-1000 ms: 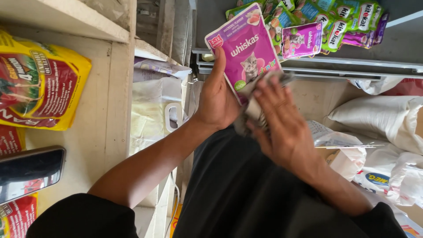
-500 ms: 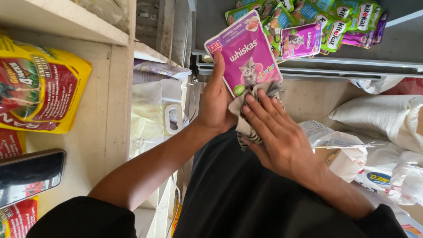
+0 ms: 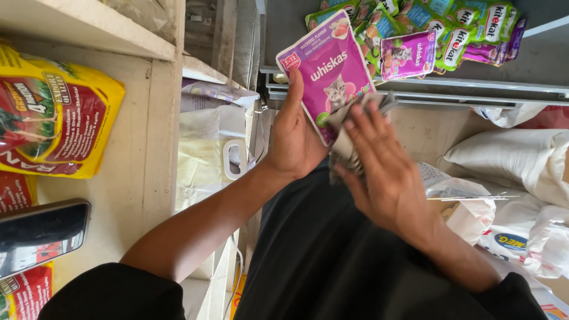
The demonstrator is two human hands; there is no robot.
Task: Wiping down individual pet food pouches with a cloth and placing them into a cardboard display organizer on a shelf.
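The right hand (image 3: 385, 172) presses a grey cloth (image 3: 349, 145) flat against the purple pouch (image 3: 329, 74), which the left hand (image 3: 293, 139) pinches by its edge. Behind the pouch, more pouches (image 3: 432, 35) lie on a shelf (image 3: 474, 89). Harder rubbing might tug the pouch from that thin grip.

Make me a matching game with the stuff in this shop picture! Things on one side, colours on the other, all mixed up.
Things:
1. pouch held up in the left hand
2. big bag on the shelf at left
3. cloth under the right hand
4. sacks at right

Colours:
A. white
B. purple
C. grey
D. yellow and red

Pairs: 1-B, 2-D, 3-C, 4-A
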